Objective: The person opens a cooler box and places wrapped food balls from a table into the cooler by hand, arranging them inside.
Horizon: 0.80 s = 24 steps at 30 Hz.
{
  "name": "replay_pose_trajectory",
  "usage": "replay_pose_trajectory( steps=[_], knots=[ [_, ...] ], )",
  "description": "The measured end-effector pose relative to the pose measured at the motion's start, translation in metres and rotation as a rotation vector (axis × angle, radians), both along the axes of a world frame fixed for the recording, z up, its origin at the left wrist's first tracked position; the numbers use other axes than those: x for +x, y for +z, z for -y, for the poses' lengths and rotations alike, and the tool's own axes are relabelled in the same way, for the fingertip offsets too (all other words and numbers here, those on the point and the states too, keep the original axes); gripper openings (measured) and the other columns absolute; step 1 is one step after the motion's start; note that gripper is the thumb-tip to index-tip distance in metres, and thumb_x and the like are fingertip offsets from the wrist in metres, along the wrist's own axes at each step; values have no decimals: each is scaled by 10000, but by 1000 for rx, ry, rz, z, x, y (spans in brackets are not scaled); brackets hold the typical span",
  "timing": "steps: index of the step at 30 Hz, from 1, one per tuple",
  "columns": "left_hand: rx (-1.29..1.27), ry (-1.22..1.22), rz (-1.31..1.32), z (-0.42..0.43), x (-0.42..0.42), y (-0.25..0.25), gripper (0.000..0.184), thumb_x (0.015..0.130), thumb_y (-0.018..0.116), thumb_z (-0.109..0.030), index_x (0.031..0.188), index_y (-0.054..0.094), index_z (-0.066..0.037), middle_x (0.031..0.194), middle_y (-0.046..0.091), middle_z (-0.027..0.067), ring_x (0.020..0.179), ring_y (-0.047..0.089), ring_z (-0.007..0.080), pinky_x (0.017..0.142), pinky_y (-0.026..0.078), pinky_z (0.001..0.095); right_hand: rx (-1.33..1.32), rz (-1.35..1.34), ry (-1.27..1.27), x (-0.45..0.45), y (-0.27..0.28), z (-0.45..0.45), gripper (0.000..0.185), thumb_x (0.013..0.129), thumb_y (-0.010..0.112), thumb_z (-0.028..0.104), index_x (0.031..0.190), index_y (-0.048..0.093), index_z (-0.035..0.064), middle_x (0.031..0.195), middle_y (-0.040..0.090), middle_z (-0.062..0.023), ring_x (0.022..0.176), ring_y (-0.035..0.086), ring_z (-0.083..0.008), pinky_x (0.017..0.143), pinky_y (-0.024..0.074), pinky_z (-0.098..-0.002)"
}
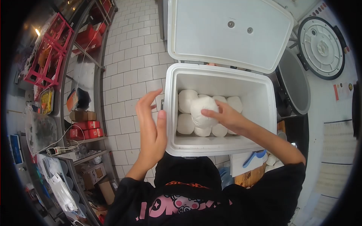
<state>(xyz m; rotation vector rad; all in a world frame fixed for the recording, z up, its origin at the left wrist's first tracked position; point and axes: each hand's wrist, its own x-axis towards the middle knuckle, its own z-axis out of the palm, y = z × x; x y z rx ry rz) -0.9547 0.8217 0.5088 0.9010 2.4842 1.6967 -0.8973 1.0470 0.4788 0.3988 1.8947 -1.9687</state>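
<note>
A white cooler box (171,116) stands open in front of me, its lid (211,35) tipped back. Several round white dough balls (185,124) sit on its floor, toward the left and middle. My right hand (225,115) reaches in from the right and grips another dough ball (203,113), held above the others with the thumb on its near side. This ball looks wrapped in clear film, though I cannot be sure. My left hand (150,120) is raised beside the box's left rim, fingers apart and holding nothing.
On the left run metal shelves with red boxes (86,129) and a pink crate (47,56). A large grey bin (294,83) and a round lid (321,47) stand at the right. A blue-handled tool (253,159) lies near my right forearm, by more white balls (272,161).
</note>
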Motion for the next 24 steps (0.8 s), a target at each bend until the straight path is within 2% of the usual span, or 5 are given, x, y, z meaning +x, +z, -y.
replay_pose_trajectory(
  steps=[2, 9, 11, 18, 24],
  knots=[
    [50, 65, 125, 4, 11, -23, 390, 931, 349, -235, 1247, 334, -6, 1239, 359, 161, 1185, 325, 258, 966, 294, 400, 109, 405, 34, 4, -35, -3, 782, 765, 656, 436, 1247, 336, -90, 1108, 516, -164, 1020, 528, -201, 846, 435, -283],
    [181, 134, 218, -4, 28, -55, 330, 919, 345, -157, 1216, 379, -17, 1268, 320, 176, 1192, 329, 288, 991, 280, 390, 141, 414, -5, 5, -115, 52, 899, 755, 566, 589, 1228, 327, -137, 1258, 397, -235, 1085, 497, -254, 886, 418, -362],
    [151, 134, 201, -4, 27, -55, 329, 918, 351, -160, 1214, 383, -20, 1271, 317, 181, 1191, 332, 289, 991, 281, 391, 646, 395, 353, 0, -97, 45, 934, 754, 470, 674, 1204, 366, -137, 1159, 498, -248, 1026, 544, -273, 866, 426, -394],
    [-82, 274, -255, 0, 46, -26, 217, 846, 460, -40, 1050, 503, 18, 1118, 486, 168, 1140, 436, 323, 958, 318, 387, 683, 28, 612, -10, -60, 1, 720, 788, 466, 622, 786, 599, -86, 661, 610, -157, 599, 610, -267, 618, 481, -372],
    [385, -73, -241, -25, 120, -20, 226, 947, 333, -176, 1097, 387, -16, 501, 452, 71, 489, 490, 192, 465, 398, 326, 659, -222, -643, 200, 106, -119, 415, 881, 515, 346, 720, 627, -20, 538, 570, -59, 469, 543, -94, 463, 410, -222]
  ],
)
